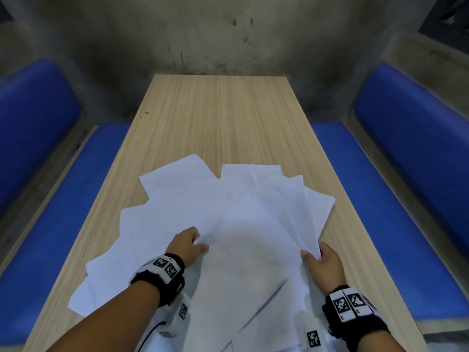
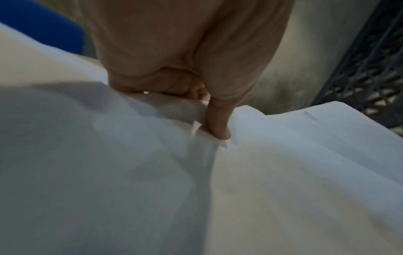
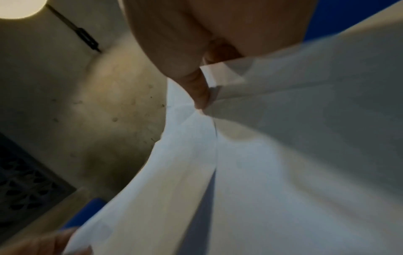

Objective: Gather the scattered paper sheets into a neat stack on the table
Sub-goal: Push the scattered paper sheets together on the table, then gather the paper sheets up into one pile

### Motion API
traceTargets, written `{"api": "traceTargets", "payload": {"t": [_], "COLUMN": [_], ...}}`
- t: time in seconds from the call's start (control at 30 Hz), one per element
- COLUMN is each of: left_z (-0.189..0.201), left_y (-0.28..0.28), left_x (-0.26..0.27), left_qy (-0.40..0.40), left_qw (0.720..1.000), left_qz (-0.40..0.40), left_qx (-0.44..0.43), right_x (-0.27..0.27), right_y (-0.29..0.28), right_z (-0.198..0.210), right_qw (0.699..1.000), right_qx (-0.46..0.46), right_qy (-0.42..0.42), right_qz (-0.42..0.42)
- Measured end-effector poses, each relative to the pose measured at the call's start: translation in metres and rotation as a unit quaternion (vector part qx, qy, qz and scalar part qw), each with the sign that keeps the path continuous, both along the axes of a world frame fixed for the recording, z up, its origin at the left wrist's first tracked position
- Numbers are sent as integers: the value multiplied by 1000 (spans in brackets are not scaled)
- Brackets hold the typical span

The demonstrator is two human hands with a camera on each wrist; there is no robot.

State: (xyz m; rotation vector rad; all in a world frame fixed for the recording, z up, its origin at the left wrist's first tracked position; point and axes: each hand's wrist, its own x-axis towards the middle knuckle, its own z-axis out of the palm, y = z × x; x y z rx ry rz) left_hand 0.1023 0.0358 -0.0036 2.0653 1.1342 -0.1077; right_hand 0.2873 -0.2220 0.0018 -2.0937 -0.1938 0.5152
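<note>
Several white paper sheets [image 1: 236, 214] lie fanned in a loose, overlapping pile on the near half of the wooden table [image 1: 223, 118]. My left hand [image 1: 189, 243] grips the left part of the pile, thumb on top and fingers curled under the sheets. My right hand [image 1: 321, 257] pinches the pile's right edge. In the left wrist view the thumb [image 2: 218, 122] presses into creased paper [image 2: 152, 172]. In the right wrist view the thumb [image 3: 199, 93] pinches lifted, bent sheets [image 3: 283, 138]. The near ends of the sheets hang over the table's front edge toward me.
Blue padded benches [image 1: 380, 199] run along both sides of the table, the left bench [image 1: 76, 199] close to the sheets' corners. A stained concrete wall [image 1: 215, 34] closes the far end. The far half of the tabletop shows bare wood.
</note>
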Motion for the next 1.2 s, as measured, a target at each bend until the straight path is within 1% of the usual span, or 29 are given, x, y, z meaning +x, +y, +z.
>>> {"api": "traceTargets", "payload": {"t": [0.07, 0.13, 0.17, 0.23, 0.3, 0.33, 0.37, 0.43, 0.47, 0.5, 0.7, 0.77, 0.87, 0.93, 1.0, 1.03, 1.1, 1.17, 1.2], "left_z": [-2, -8, -9, -7, -8, -8, -8, -8, -7, -9, -11, -11, -9, -7, 0, 6, 19, 39, 45], "left_y": [-6, -15, -21, -37, -48, -52, -54, -55, -56, -55, -56, -57, -59, -59, -61, -63, -69, -81, -86], "left_x": [-5, -8, -7, -5, -4, -6, -9, -17, -20, -24, -28, -28, -29, -28, -26, -25, -23, -15, -11], "left_qy": [-37, -48, -48, -49, -60, -71, -97, -159, -176, -183, -202, -203, -204, -197, -210, -226, -259, -303, -313], "left_qw": [999, 997, 997, 995, 994, 992, 985, 953, 937, 930, 927, 928, 928, 928, 919, 910, 895, 876, 873], "left_qz": [16, 36, 43, 32, 26, 44, 81, 174, 204, 216, 211, 204, 205, 200, 190, 186, 164, 108, 80], "left_qx": [-21, -42, -53, -76, -93, -96, -116, -192, -221, -235, -237, -235, -235, -244, -274, -293, -324, -360, -365], "right_x": [1, -1, -2, -7, -9, -7, -4, 5, 9, 17, 70, 82, 100, 109, 114, 111, 90, 64, 47], "right_y": [-2, -5, -4, -1, 2, 2, 1, -3, -5, -8, -25, -30, -37, -41, -43, -42, -34, -22, -13], "right_z": [-7, -15, -19, -18, -9, -6, -2, 6, 11, 14, 41, 54, 70, 70, 63, 63, 72, 80, 84], "right_qw": [997, 989, 986, 987, 992, 994, 995, 996, 997, 997, 996, 989, 978, 969, 960, 959, 966, 977, 980], "right_qx": [29, 39, 46, 40, 22, 17, 18, 24, 27, 31, 60, 99, 134, 157, 182, 190, 185, 167, 163], "right_qy": [69, 144, 162, 152, 120, 107, 95, 77, 69, 62, 36, 41, 50, 61, 82, 92, 105, 106, 109], "right_qz": [-8, -2, 3, 14, 19, 24, 30, 31, 29, 22, -51, -101, -154, -182, -197, -191, -146, -74, -36]}}
